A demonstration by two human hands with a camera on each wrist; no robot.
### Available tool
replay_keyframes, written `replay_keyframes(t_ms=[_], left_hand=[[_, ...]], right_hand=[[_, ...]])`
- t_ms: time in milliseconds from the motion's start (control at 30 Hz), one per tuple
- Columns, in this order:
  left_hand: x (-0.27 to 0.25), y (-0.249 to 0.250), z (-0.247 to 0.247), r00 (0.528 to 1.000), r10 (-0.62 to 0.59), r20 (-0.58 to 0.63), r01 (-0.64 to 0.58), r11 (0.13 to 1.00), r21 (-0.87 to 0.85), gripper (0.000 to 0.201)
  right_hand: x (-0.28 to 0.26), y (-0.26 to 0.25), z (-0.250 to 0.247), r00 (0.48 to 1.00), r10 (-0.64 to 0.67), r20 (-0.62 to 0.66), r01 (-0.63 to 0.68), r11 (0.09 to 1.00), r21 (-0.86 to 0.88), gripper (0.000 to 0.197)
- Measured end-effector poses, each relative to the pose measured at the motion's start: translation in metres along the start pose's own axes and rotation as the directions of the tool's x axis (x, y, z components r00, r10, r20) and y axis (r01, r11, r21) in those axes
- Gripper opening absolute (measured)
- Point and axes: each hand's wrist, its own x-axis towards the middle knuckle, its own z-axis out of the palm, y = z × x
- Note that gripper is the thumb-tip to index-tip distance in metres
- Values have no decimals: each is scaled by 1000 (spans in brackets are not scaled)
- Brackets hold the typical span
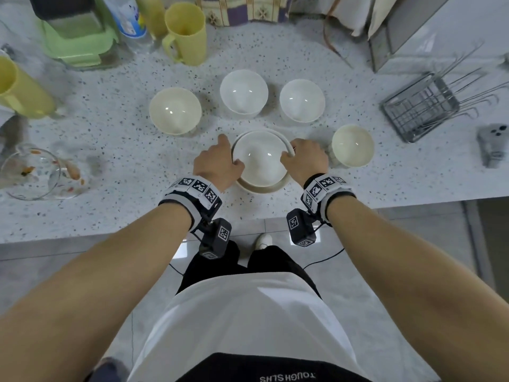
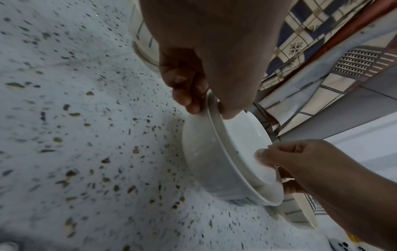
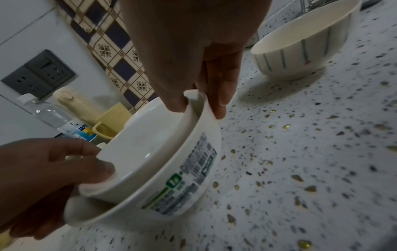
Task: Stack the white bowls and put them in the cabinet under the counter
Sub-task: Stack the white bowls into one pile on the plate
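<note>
1. While two nested white bowls (image 1: 260, 158) sit near the front edge of the speckled worktop (image 1: 115, 161), both hands clamp their rims.
2. The left hand (image 1: 216, 166) pinches the left rim, thumb inside.
3. The right hand (image 1: 304, 158) pinches the right rim.
4. Four single bowls stand behind and beside: far left (image 1: 175, 110), middle (image 1: 243, 92), right (image 1: 302, 100), nearest right (image 1: 352, 146).

We are in a home kitchen. We identify it by the speckled stone counter (image 1: 115, 150) carrying white bowls (image 1: 243, 91), yellow plastic mugs (image 1: 187, 33), a water bottle (image 3: 64, 122) and a wire utensil rack (image 1: 421, 106). Behind the counter we see a patterned tile backsplash (image 3: 116, 56), a wall socket panel (image 3: 38, 74) and a tiled floor (image 1: 358, 285) below.
</note>
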Motion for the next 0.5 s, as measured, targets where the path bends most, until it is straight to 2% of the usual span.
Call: replay_keyframes(t_ms=[100, 200, 267, 400, 500], left_hand=[[1, 4, -2, 1000, -12, 22, 11, 999, 50, 49], [3, 5, -11, 999, -26, 21, 24, 995, 99, 56], [7, 8, -19, 999, -33, -16, 35, 995, 93, 59], [26, 24, -35, 996, 4, -90, 2, 998, 59, 45], [45, 41, -39, 996, 17, -84, -13, 999, 47, 33]], right_hand=[[-1, 8, -1, 1000, -12, 1, 12, 1000, 28, 23], [4, 15, -7, 998, -24, 61, 19, 997, 79, 32], [13, 22, -14, 998, -26, 50, 18, 989, 146, 42], [42, 37, -44, 990, 57, -131, -29, 977, 210, 43], [69, 52, -62, 984, 135, -116, -109, 972, 207, 45]])
